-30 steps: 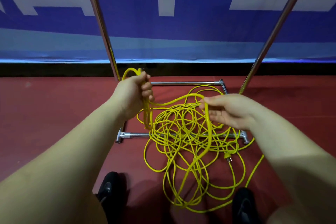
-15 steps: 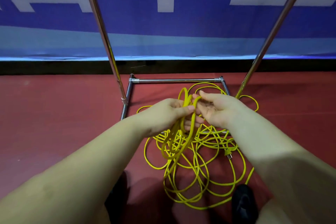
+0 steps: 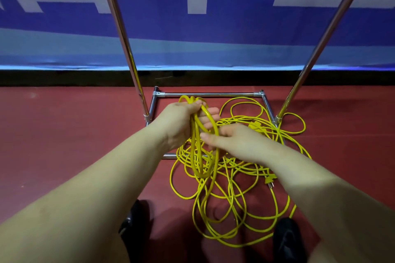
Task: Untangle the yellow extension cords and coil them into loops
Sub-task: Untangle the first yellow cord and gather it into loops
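Left hand (image 3: pixel 181 121) grips several hanging loops of yellow extension cord (image 3: pixel 224 188) at frame center. Right hand (image 3: pixel 237 143) pinches one strand. The rest lies tangled on the red floor (image 3: pixel 64 134).

Setting: indoor hall or event space. Dark red matte floor (image 3: pixel 64 134); blue-and-white printed banner wall (image 3: pixel 213 28). Chrome tubular metal rack (image 3: pixel 205 94) standing before it.

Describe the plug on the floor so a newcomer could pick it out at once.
Start at the chrome rack frame standing on the red floor, with loose yellow cord heaped inside and in front of it. Follow the heap to its right edge, just under the right forearm. There lies the plug: a stubby yellow block ending in metal prongs, unlike the thin cord loops around it.
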`<state>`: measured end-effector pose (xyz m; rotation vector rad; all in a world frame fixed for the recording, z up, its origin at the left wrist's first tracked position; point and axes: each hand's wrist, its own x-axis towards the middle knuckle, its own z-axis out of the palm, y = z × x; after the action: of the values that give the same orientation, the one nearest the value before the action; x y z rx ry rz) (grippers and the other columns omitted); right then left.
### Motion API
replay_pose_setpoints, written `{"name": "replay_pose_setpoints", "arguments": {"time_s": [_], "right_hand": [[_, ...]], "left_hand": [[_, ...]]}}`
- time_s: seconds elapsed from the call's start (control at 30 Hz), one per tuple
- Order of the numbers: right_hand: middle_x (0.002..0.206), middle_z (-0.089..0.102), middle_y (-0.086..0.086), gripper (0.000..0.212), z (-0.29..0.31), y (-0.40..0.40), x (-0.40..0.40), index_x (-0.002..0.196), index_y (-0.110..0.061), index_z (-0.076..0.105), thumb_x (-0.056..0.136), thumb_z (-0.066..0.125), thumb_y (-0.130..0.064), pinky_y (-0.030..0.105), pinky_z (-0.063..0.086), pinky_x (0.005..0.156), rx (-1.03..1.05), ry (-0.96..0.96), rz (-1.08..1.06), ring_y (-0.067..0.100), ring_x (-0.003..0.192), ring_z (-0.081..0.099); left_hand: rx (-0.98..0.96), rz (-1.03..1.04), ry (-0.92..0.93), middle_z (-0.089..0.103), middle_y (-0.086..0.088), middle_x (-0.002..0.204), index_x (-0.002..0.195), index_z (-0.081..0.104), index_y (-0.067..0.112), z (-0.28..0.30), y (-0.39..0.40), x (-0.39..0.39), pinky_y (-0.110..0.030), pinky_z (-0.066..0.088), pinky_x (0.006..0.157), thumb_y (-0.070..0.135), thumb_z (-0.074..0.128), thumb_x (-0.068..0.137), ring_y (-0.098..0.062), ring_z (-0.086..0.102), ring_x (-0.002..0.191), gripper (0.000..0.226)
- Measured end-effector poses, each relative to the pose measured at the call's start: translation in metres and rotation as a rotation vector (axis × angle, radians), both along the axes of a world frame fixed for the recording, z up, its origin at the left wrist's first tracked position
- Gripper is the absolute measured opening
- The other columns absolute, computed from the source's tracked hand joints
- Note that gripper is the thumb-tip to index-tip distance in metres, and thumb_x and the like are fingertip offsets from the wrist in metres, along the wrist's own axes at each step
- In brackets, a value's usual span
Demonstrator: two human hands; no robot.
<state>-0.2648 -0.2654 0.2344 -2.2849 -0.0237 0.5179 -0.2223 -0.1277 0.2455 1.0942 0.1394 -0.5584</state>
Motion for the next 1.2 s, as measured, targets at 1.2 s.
{"name": "replay_pose_setpoints", "arguments": {"time_s": [1.2], "right_hand": [[0.074,0.059,0.0,0.034,0.013,-0.014,0.013,0.121,-0.009,0.052,0.089,0.06,-0.019,0.017,0.051,0.048,0.686,0.029,-0.552,0.008,0.046,0.06]], "left_hand": [[0.341,-0.388,-0.104,0.069,-0.009,0.082,0.089,0.058,0.006,-0.004,0.002,-0.009,-0.031,0.056,0.069,0.018,0.04,0.099,-0.017,0.067,0.067,0.024]]}}
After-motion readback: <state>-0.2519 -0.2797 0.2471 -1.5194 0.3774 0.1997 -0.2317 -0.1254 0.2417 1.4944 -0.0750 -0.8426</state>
